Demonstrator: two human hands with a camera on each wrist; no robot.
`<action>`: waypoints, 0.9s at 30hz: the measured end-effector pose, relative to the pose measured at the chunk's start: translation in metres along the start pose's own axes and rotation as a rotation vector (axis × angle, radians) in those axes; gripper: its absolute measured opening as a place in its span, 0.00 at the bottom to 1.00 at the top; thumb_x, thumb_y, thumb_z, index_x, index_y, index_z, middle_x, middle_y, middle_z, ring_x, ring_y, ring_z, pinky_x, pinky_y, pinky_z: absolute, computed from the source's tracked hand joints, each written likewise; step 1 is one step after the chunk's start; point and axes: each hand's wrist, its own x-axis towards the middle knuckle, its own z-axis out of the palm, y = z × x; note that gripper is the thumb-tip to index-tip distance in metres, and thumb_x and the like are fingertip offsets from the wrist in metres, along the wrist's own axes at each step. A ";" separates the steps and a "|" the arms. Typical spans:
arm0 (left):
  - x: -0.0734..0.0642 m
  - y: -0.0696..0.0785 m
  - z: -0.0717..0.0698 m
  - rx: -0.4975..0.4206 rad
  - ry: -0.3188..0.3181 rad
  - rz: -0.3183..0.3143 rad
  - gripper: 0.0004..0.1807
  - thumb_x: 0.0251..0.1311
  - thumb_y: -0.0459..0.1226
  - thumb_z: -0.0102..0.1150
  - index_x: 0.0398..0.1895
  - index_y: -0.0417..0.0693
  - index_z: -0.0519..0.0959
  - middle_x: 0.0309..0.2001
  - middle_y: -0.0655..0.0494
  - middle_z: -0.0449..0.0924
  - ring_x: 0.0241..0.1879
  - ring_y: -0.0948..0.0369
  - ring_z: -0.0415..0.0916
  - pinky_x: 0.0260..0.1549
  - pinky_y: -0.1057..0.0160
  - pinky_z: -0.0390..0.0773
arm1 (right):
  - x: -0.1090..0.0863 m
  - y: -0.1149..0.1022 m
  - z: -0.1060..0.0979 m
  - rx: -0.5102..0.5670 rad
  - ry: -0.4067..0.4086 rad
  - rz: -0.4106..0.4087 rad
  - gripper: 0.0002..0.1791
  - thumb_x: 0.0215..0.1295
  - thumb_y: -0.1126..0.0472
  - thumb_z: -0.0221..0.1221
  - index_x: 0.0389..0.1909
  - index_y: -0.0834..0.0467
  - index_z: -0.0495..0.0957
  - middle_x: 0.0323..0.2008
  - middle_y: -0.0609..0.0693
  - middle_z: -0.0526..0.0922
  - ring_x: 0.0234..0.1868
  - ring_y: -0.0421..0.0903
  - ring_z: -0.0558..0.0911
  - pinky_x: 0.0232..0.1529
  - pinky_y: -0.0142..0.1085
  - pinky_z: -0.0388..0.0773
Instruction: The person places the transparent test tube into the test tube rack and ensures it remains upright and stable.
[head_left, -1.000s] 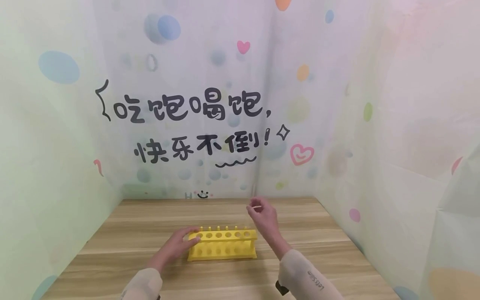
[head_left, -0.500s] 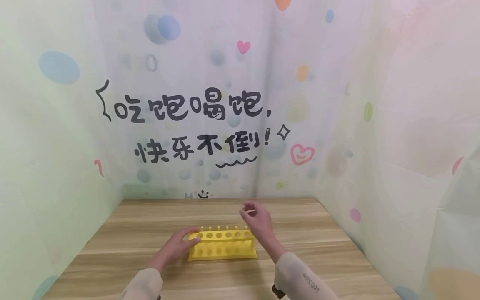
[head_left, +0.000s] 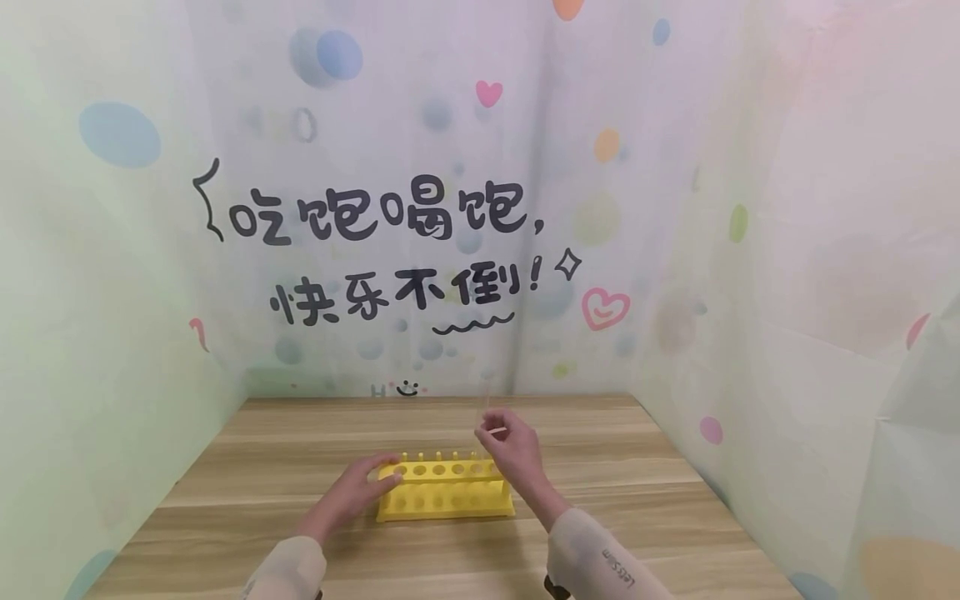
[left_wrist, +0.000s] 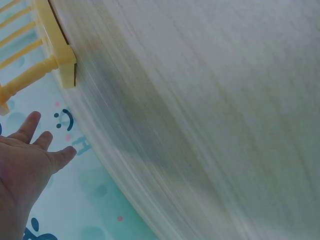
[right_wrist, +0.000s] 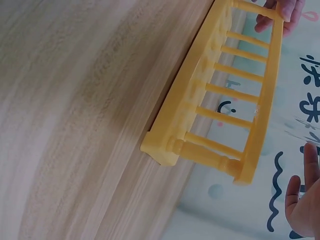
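Note:
A yellow test tube rack (head_left: 446,502) stands upright on the wooden table, with a row of round holes in its top bar and short pegs behind them. My left hand (head_left: 354,490) grips its left end, thumb in front of the top bar and fingers behind. Over the rack's right end, my right hand (head_left: 517,447) pinches a clear test tube (head_left: 483,403), which stands nearly upright and is faint against the backdrop. Glassy streaks of the test tube (right_wrist: 301,129) show beside the fingertips in the right wrist view; its lower end is hard to make out.
The wooden table (head_left: 622,533) reaches back to a pale printed backdrop (head_left: 420,125) with dark lettering and coloured spots. Similar sheets close in both sides, including the right side sheet (head_left: 810,350).
My right hand has moved left and slightly down with the test tube, coming over the rack's right end. My left hand and the rack have stayed in place.

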 end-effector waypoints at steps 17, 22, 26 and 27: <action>-0.001 0.002 0.000 -0.006 0.001 -0.014 0.26 0.63 0.51 0.57 0.62 0.53 0.73 0.65 0.47 0.70 0.68 0.41 0.59 0.63 0.35 0.59 | -0.009 0.013 0.002 -0.046 -0.071 0.015 0.17 0.60 0.57 0.63 0.49 0.58 0.78 0.37 0.47 0.83 0.36 0.41 0.82 0.33 0.29 0.82; 0.000 0.002 0.000 -0.008 0.005 -0.014 0.25 0.63 0.51 0.57 0.61 0.53 0.73 0.65 0.47 0.70 0.68 0.42 0.59 0.64 0.35 0.59 | -0.011 0.018 0.003 -0.077 -0.086 0.013 0.16 0.59 0.57 0.63 0.48 0.57 0.78 0.36 0.46 0.82 0.36 0.41 0.82 0.33 0.28 0.81; -0.001 0.000 0.001 0.001 0.008 -0.016 0.25 0.63 0.51 0.57 0.61 0.53 0.73 0.65 0.47 0.70 0.68 0.42 0.59 0.64 0.35 0.59 | -0.012 0.020 0.004 -0.107 -0.089 0.014 0.15 0.59 0.57 0.63 0.46 0.56 0.78 0.36 0.45 0.82 0.36 0.40 0.81 0.32 0.28 0.81; -0.001 0.000 0.001 0.000 0.008 -0.018 0.25 0.63 0.50 0.57 0.61 0.53 0.73 0.65 0.47 0.70 0.68 0.42 0.59 0.64 0.35 0.58 | -0.013 0.021 0.005 -0.110 -0.090 0.011 0.15 0.59 0.57 0.63 0.46 0.56 0.79 0.36 0.45 0.82 0.35 0.40 0.81 0.31 0.28 0.81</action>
